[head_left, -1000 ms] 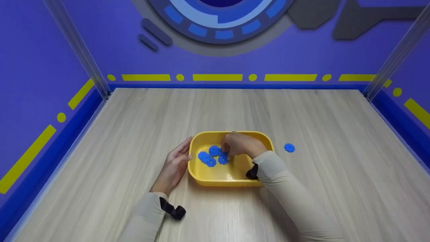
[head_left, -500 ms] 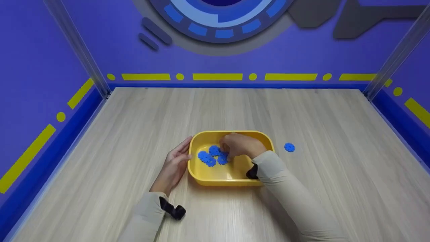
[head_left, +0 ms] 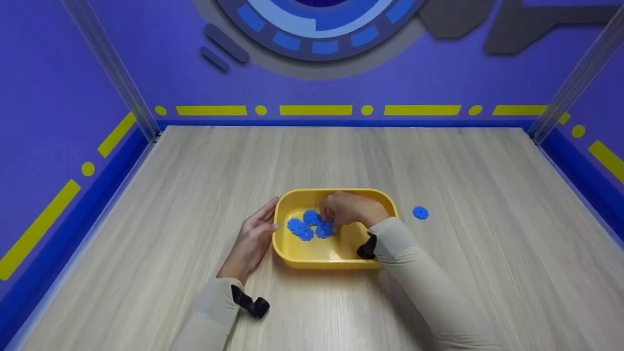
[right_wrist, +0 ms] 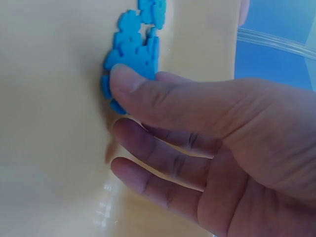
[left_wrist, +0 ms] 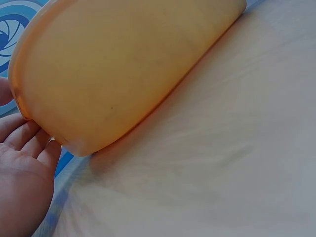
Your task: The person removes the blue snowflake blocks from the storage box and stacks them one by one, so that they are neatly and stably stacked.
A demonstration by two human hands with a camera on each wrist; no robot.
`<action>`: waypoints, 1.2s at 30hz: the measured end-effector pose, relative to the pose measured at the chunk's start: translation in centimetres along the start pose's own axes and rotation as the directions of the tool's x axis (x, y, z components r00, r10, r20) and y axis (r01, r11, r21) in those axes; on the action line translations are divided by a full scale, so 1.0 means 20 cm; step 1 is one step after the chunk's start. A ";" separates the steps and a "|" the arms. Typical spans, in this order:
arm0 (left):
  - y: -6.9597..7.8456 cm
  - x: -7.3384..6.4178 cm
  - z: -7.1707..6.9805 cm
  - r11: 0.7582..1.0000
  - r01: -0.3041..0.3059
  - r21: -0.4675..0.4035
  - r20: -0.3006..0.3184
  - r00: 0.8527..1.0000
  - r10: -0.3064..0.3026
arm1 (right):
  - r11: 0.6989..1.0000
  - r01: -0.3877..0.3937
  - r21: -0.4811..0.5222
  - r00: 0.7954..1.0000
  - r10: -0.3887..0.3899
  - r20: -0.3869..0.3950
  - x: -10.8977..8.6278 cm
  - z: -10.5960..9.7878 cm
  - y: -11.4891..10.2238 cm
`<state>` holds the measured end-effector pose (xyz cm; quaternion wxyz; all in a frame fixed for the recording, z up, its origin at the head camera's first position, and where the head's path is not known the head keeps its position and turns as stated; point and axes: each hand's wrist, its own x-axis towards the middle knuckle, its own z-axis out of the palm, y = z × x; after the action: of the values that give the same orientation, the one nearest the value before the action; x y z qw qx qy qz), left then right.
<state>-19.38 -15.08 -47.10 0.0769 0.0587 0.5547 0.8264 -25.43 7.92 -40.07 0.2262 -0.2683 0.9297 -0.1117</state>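
A yellow plastic basin (head_left: 312,254) holds several blue notched interlocking discs (head_left: 297,226), bunched toward its left half. My right hand (head_left: 353,208) reaches down inside it. In the right wrist view the thumb (right_wrist: 128,81) lies over a blue interlocking disc (right_wrist: 133,61) at the bunch's edge, pinching it against the index finger, which is mostly hidden; the other fingers hang apart below. My left hand (head_left: 253,239) rests along the basin's left outer end, thumb at the rim. Its extended fingers (left_wrist: 34,138) touch the basin's outside (left_wrist: 113,74) in the left wrist view.
One more blue disc (head_left: 420,212) lies on the wood-grain table (head_left: 468,273), right of the basin. Blue-purple panels (head_left: 317,87) with yellow markings enclose the table at the back and both sides.
My right hand has shifted slightly right inside the basin, and the disc by its fingertips has turned a little. My left hand and the basin keep their place.
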 end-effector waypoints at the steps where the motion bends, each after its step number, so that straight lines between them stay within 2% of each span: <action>1: 0.00 0.00 0.00 1.000 0.001 0.000 0.001 1.000 -0.001 | 1.000 0.009 0.003 1.000 -0.009 -0.002 0.00 0.00 0.00; 7: 0.00 0.00 0.00 1.000 -0.005 -0.010 0.011 1.000 0.005 | 0.995 0.097 0.003 0.995 -0.097 -0.021 -0.02 -0.02 0.03; 11: -0.01 -0.01 0.00 1.000 -0.021 -0.017 0.018 1.000 0.022 | 0.992 0.124 0.010 0.992 -0.124 -0.027 -0.03 -0.05 0.04; 21: 0.00 0.00 -0.01 1.000 -0.010 0.000 0.014 1.000 0.010 | 0.989 0.149 0.005 0.988 -0.149 -0.038 -0.06 -0.10 0.05; 30: 0.01 -0.01 0.00 1.000 -0.002 -0.027 0.007 1.000 0.002 | 0.988 0.150 0.029 0.984 -0.146 -0.106 -0.12 -0.16 0.06; 36: 0.00 -0.01 0.00 1.000 0.000 -0.021 0.013 1.000 0.000 | 0.978 0.204 0.031 0.967 -0.197 -0.162 -0.18 -0.20 0.08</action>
<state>-19.22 -15.15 -47.08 0.0811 0.0635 0.5455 0.8317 -25.41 11.60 -35.79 0.1454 -0.3458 0.9100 -0.1768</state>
